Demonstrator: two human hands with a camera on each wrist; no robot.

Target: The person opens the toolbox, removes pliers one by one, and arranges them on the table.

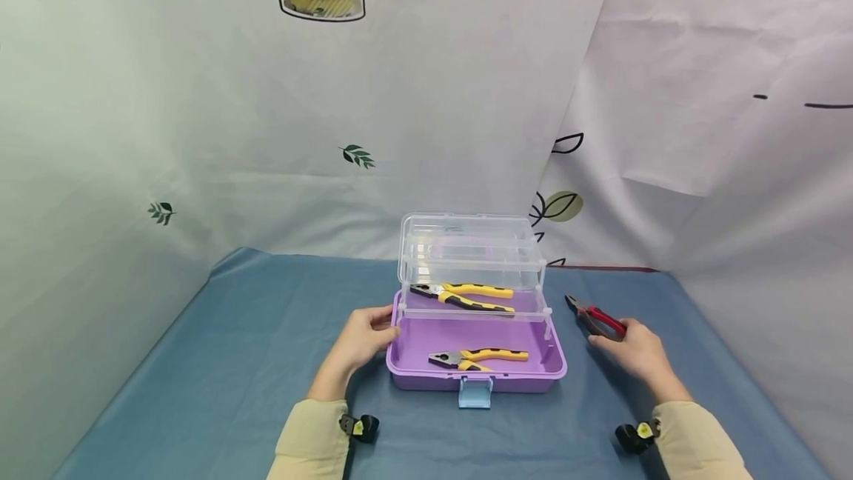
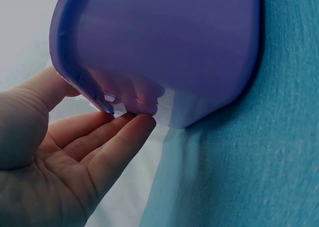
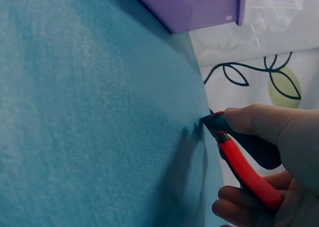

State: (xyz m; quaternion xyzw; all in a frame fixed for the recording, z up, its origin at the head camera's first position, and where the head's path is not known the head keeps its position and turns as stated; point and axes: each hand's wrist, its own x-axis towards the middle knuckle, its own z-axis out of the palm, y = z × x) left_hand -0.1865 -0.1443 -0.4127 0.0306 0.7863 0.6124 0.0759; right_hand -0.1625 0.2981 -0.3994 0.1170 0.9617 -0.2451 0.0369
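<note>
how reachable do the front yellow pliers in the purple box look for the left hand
Probably yes: the front yellow pliers lie uncovered in the purple box, the clear lid raised behind them, though the left hand would likely have to release the box's side first.

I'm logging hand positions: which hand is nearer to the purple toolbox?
Left. The left hand holds the purple toolbox by its left rim; the right hand is apart from it, off to its right, holding the red-handled pliers.
</note>
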